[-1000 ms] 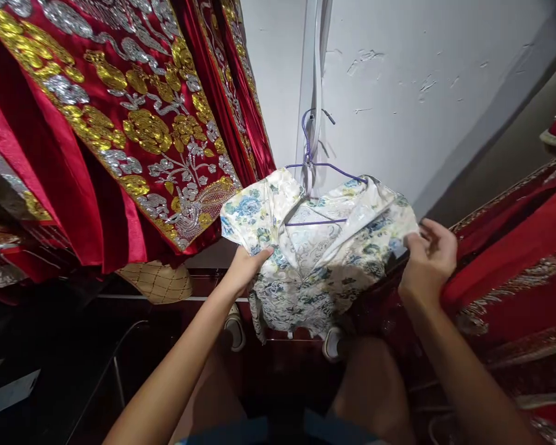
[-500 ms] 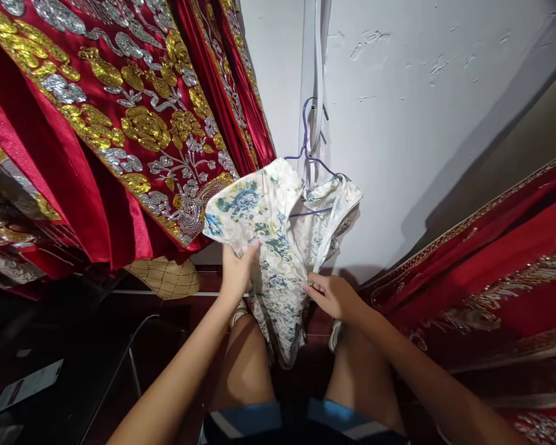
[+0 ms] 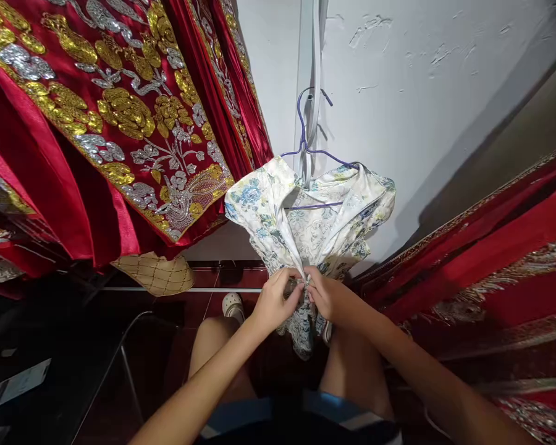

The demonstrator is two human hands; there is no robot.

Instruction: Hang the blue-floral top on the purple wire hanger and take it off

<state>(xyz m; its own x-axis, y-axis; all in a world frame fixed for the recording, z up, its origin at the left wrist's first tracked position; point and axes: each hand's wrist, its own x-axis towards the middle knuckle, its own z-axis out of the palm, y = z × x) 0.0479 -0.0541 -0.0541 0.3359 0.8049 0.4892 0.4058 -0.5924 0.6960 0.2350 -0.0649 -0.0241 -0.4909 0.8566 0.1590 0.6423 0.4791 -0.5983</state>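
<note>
A white garment with blue and green flowers point(image 3: 259, 213) hangs by its shoulders from a purple wire hanger point(image 3: 302, 133) against the wall. Its neckline forms an open V that narrows down to my fingers. My left hand point(image 3: 278, 300) pinches the left front edge at the bottom of the V. Right beside it, my right hand point(image 3: 324, 293) pinches the other front edge, so the two edges meet. Whatever small fastening lies between the fingertips is too hidden to make out. Below my hands the lower part of the garment hangs gathered between my knees.
Red cloths with gold and silver sequins point(image 3: 130, 117) hang at left, and more red embroidered fabric point(image 3: 514, 272) hangs at right. A phone point(image 3: 16, 386) lies on a black surface point(image 3: 74, 346) at lower left. A white strap point(image 3: 315, 68) runs down the wall point(image 3: 398, 111).
My left hand has moved right and down from the garment's side to the front edge, meeting my right hand. The garment has turned to face me and its neckline has spread wider.
</note>
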